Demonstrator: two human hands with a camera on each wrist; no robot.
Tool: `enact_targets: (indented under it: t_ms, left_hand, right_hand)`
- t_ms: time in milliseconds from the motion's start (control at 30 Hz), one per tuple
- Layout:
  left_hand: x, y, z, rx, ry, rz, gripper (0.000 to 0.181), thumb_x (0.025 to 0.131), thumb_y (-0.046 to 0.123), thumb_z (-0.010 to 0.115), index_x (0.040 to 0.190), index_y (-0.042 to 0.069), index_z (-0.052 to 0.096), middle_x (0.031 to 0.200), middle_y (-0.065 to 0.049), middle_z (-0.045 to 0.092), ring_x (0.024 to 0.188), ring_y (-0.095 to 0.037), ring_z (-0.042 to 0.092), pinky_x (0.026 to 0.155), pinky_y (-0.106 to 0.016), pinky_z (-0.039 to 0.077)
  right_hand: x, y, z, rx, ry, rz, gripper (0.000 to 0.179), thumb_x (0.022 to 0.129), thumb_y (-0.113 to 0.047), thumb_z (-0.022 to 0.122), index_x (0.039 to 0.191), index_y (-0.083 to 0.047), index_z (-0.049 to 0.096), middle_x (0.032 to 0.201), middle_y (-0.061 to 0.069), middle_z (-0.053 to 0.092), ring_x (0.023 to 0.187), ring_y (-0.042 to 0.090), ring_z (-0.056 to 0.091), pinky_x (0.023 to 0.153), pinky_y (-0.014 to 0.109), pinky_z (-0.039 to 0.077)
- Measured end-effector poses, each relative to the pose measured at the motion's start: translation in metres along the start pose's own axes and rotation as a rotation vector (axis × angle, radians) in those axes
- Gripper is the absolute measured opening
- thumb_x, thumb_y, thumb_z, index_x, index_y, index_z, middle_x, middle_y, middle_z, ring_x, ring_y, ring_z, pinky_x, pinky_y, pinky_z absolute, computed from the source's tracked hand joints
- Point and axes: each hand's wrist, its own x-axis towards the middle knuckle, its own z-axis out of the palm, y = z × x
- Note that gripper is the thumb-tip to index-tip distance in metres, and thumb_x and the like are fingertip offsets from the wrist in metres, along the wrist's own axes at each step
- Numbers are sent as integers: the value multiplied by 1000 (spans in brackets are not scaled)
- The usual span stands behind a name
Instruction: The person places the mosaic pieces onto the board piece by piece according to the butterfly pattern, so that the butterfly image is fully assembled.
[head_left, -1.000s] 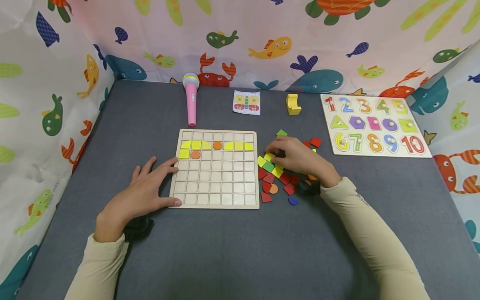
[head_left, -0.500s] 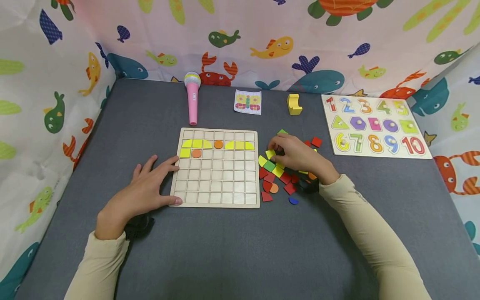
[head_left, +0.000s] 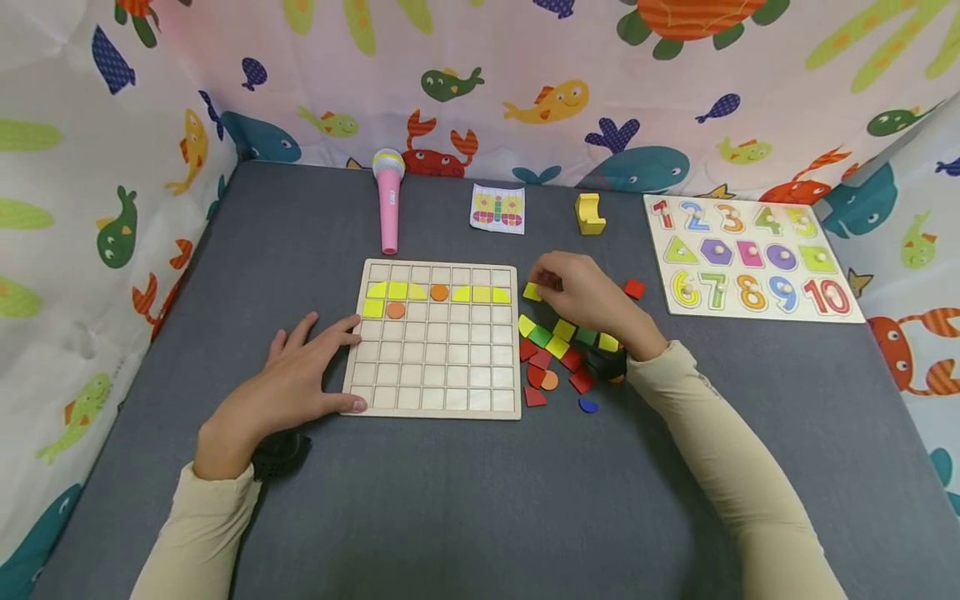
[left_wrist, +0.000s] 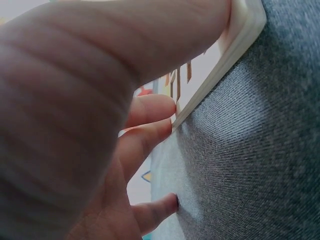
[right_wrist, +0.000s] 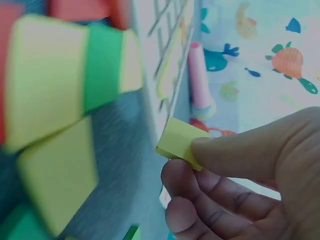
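My right hand (head_left: 585,287) pinches a yellow square tile (right_wrist: 181,140) between thumb and fingertips, just off the right edge of the wooden grid board (head_left: 427,350). Below that hand lies a loose heap of tiles in red, yellow, green, orange and blue, among them a green tile (head_left: 539,336). My left hand (head_left: 281,383) rests with spread fingers at the board's left edge, thumb on its lower left corner. In the board's upper rows sit yellow pieces and two orange discs, one orange disc (head_left: 439,292) in the upper of these rows.
Behind the board lie a pink toy microphone (head_left: 388,204), a small butterfly pattern card (head_left: 497,209) and a yellow curved block (head_left: 589,214). A number and shape puzzle board (head_left: 753,258) lies at the back right. A sea-animal printed cloth (head_left: 480,92) borders the table.
My right hand has lifted away from the heap with the yellow tile, moving back and slightly left, uncovering more tiles. The left hand stays on the board.
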Motion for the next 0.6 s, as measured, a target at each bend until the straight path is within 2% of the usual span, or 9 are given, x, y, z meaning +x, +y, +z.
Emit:
enact_targets:
  t_ms: [233,400,600]
  left_hand:
    - [-1,-1,1,0,7,11,92,83,38,95,157,10,48,174,-14,27,156,-59,4,116,-82,-2]
    - [-1,-2,2,-5,7,9,93,83,38,95,157,10,48,174,-14,27,156,-60,3,116,-82,-3]
    - [-1,-2,1,4,7,11,92,83,38,95,156,10,49,175,-14,26,156,-59,4,116,-82,-2]
  right_hand:
    - [21,-20,11,91,43,4,10,103,-3,69,111,-2,73,101,10,71,89,25,63,81,42,54]
    - [38,-38,25,132,58,-64,9,103,-4,69,110,-2,74,98,9,71,87,24,62,79,39,52]
    - [57,-60,42,154,9,-136,9,101,-2,71,109,-1,75,99,8,72,88,22,64,81,36,55]
